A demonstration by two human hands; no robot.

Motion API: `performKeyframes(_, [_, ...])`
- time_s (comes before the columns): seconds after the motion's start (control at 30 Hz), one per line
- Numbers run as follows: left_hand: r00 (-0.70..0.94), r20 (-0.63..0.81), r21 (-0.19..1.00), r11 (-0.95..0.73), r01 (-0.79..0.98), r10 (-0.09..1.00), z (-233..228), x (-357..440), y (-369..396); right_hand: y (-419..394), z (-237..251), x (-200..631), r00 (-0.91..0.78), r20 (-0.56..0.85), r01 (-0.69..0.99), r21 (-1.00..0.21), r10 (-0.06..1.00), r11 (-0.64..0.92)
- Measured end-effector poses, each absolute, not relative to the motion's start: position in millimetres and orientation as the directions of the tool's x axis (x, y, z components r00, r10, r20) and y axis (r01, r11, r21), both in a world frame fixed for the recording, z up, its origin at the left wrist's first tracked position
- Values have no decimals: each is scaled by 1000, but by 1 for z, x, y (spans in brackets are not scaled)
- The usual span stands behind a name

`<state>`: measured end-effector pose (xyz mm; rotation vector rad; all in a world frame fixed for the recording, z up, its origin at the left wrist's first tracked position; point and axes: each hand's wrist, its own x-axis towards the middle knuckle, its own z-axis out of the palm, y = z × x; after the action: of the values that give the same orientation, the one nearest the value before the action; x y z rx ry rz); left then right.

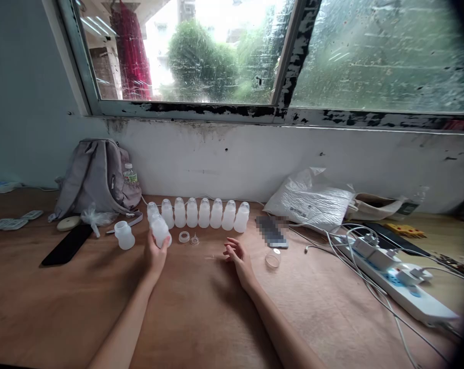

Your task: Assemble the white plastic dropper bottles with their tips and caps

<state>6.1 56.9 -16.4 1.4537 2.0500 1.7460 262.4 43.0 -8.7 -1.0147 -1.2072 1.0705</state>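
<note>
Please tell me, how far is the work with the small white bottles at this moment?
Seven capped bottles stand in a row by the wall, so these look finished. The left hand holds another capped bottle. The right hand rests empty on the table. One open bottle, a ring and a nipple remain loose.

A grey backpack (96, 174), black phone (66, 245) and white power strip (404, 287) lie about.

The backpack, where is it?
In the head view the grey backpack leans against the wall at the table's far left, left of the row of white bottles, with a water bottle in its side pocket.
</note>
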Motion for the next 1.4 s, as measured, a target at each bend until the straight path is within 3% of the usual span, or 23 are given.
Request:
performKeyframes(0.13, [-543, 576, 676, 18, 737, 611, -24, -32, 56, 42, -12, 259, 19, 206, -49, -977, 978, 207])
performKeyframes(0.27, [-515, 584, 593, 104, 799, 627, -24, -47, 52, 42, -15, 258, -4, 208, 5, -978, 978, 208])
performKeyframes(0.77, [-654, 509, 674, 215, 707, 559, -26, -44, 87, 38, -13, 256, -65, 267, 169, -947, 961, 274])
performKeyframes(1.0, [-618, 565, 659, 151, 737, 547, -28, -39, 74, 39, -13, 255, -82, 283, 263, -919, 955, 295])
performKeyframes(1.1, [-562, 623, 647, 46, 761, 544, -30, -29, 59, 39, -13, 254, -88, 302, 293, -903, 949, 315])
performKeyframes(1.3, [-156, 670, 499, -284, 819, 726, -30, 15, 54, 37, -14, 250, -127, 349, 393, -842, 929, 370])
performKeyframes(1.4, [-153, 670, 476, -264, 839, 726, -33, 37, 70, 37, -16, 248, -154, 392, 432, -799, 907, 418])
